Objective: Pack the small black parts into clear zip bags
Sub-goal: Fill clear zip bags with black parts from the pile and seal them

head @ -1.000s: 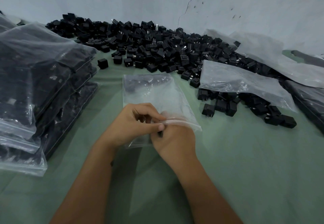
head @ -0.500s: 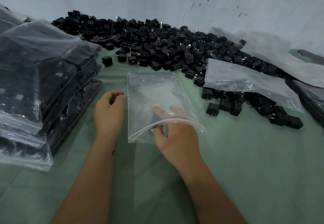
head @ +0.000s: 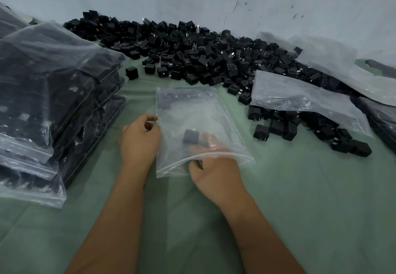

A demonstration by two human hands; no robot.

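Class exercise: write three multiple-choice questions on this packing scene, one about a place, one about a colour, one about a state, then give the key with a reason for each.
1. Where is the stack of filled bags?
A. left of the hands
B. right of the hands
C. behind the pile

2. What colour are the loose parts?
A. white
B. black
C. red

3. The right hand is
A. resting on the cloth
B. lifting a full bag
C. reaching inside the clear zip bag

Key: A, the stack sits at the far left; B, the pile is black; C, its fingers show through the plastic.

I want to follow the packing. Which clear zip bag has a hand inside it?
The flat bag in the middle, on the green cloth: the right hand reaches through its mouth, one black part inside. Filled bags stack left.
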